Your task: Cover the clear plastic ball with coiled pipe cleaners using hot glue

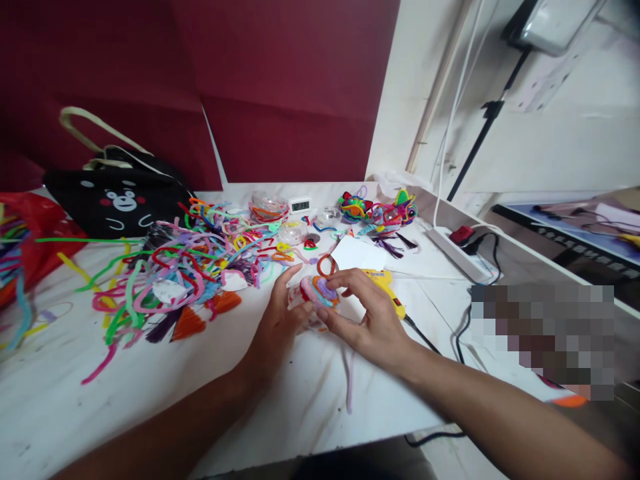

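Above the white table, my left hand [284,313] curls around the side of a round clear ornament wrapped in coloured pipe cleaners [319,291]. Red, pink, orange and lavender strands coil over its top. My right hand [373,320] presses the lavender coil with its fingertips from the other side. Below the hands a lavender pipe cleaner [349,383] stretches toward the table's front edge; its upper end is hidden. A yellow glue gun [389,288] lies behind my right hand, partly covered by it. An orange-brown ring [327,266] is just beyond the ornament.
A tangled heap of pipe cleaners [170,267] with orange tassels [189,325] covers the left. Wrapped ornaments [393,215], a small clock [300,206] and white paper [359,256] lie behind. A black bag [117,200] stands back left; a power strip [460,255] runs along the right.
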`<state>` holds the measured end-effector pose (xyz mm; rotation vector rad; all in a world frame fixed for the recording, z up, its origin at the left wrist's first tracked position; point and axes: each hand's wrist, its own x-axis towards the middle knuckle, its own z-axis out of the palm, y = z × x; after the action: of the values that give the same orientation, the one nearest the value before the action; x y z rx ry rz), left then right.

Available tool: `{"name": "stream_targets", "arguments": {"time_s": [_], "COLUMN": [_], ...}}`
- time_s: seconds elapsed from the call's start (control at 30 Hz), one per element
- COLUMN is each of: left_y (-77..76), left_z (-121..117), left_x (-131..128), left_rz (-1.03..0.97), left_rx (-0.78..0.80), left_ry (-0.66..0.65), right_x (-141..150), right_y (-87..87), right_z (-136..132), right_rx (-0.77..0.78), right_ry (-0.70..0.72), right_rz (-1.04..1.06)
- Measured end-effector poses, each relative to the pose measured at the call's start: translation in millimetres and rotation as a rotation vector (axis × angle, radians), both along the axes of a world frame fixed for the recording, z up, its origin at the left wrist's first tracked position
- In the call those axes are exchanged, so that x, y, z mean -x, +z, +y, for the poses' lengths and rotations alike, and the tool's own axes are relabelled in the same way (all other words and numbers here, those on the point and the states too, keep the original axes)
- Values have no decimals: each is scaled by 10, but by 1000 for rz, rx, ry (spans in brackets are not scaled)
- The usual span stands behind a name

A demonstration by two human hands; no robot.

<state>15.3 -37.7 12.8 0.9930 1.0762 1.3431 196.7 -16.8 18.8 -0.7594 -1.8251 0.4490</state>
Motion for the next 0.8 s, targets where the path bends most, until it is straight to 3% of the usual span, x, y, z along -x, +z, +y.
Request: {"name": "stream_targets", "arguments": {"time_s": [0.2,0.8], "left_y": [-4,106], "left_z": [7,-25], "left_x": [2,-52], "left_rz": [-43,-146], "left_rx": [15,54], "left_ry": [-119,-110], "right_x": [-10,-19], "right_y": [-11,-6], "right_z": [3,-2], "right_rx": [12,67], "right_ry": [-4,-20], "right_rz": [4,-2]}}
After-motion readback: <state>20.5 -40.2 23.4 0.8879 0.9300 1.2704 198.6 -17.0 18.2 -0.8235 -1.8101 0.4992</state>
